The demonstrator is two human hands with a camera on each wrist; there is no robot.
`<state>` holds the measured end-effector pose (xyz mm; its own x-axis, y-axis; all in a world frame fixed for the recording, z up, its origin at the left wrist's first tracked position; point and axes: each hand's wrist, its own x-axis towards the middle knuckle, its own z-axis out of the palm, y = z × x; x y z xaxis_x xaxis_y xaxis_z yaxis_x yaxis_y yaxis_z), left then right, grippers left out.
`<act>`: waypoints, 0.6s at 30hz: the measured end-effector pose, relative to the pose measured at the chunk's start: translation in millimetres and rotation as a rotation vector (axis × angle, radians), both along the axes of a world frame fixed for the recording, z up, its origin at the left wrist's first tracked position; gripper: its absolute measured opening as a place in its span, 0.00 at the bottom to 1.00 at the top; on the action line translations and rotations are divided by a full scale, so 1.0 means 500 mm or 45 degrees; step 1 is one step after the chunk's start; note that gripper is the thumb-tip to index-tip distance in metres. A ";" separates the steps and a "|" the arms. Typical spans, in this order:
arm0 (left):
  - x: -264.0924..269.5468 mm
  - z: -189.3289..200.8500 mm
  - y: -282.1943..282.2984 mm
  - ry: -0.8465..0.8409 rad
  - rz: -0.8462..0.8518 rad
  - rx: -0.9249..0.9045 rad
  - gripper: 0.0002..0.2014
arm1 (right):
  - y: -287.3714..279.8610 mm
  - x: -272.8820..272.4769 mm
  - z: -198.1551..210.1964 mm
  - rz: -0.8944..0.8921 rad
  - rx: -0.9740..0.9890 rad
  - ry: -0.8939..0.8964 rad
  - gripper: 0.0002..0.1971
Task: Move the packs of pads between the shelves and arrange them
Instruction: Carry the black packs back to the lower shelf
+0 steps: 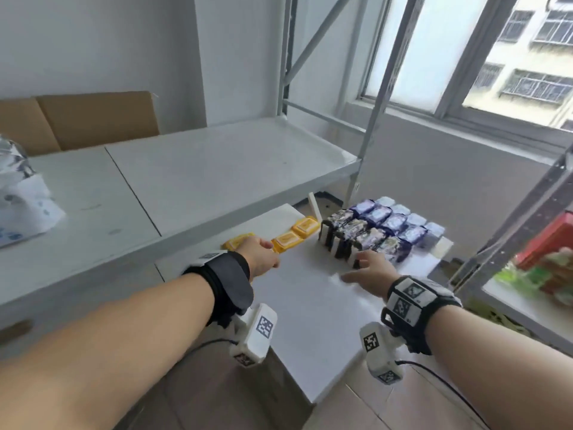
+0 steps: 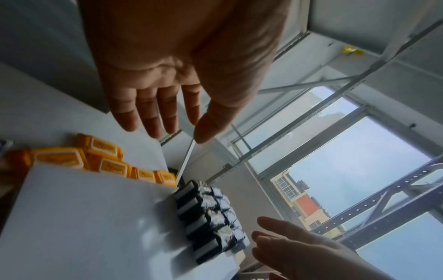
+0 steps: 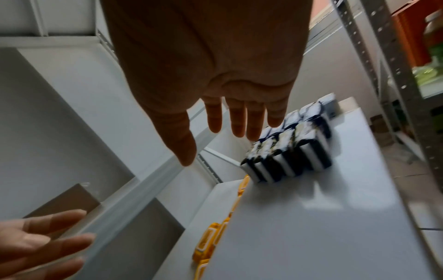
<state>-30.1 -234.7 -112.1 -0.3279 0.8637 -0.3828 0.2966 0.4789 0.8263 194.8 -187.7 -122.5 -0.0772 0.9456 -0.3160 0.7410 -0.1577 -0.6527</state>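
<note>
Dark purple and black packs of pads (image 1: 369, 231) stand in tight rows at the far right of the low white shelf (image 1: 310, 305), also seen as dark packs (image 2: 208, 214) and dark packs (image 3: 290, 151). Yellow packs (image 1: 294, 235) lie along that shelf's back edge, partly under the upper shelf; the yellow packs (image 2: 100, 159) show more of them. My left hand (image 1: 260, 254) hovers over the yellow packs, fingers relaxed and empty (image 2: 153, 113). My right hand (image 1: 369, 270) reaches toward the nearest dark pack, fingers spread, holding nothing (image 3: 239, 121).
A wide white upper shelf (image 1: 217, 169) runs above the yellow packs, with cardboard (image 1: 93, 119) and a plastic bag (image 1: 21, 193) at its left. Metal rack posts (image 1: 372, 119) stand behind. Another rack with red and green goods (image 1: 545, 262) is at the right.
</note>
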 end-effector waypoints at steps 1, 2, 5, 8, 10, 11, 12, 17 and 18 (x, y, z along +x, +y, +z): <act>0.036 -0.012 0.010 -0.014 -0.016 -0.043 0.16 | 0.008 0.041 -0.005 -0.001 -0.007 -0.036 0.39; 0.071 -0.021 0.018 -0.021 -0.036 -0.088 0.18 | 0.016 0.079 -0.010 -0.005 -0.016 -0.067 0.39; 0.158 -0.050 0.048 -0.018 -0.076 -0.185 0.29 | 0.050 0.177 -0.028 -0.030 -0.069 -0.118 0.40; 0.222 -0.081 0.092 0.026 -0.092 -0.222 0.33 | 0.100 0.254 -0.053 -0.083 -0.096 -0.153 0.39; 0.259 -0.102 0.129 0.040 -0.104 -0.225 0.34 | 0.140 0.295 -0.075 -0.124 -0.117 -0.170 0.39; 0.276 -0.114 0.148 0.042 -0.108 -0.234 0.35 | 0.161 0.313 -0.087 -0.136 -0.133 -0.178 0.40; 0.294 -0.125 0.168 0.041 -0.112 -0.241 0.36 | 0.183 0.330 -0.099 -0.141 -0.147 -0.187 0.41; 0.360 -0.188 0.299 0.064 -0.064 -0.281 0.38 | 0.331 0.401 -0.159 -0.120 -0.195 -0.212 0.42; 0.374 -0.198 0.329 0.066 -0.045 -0.288 0.38 | 0.367 0.412 -0.171 -0.113 -0.196 -0.217 0.43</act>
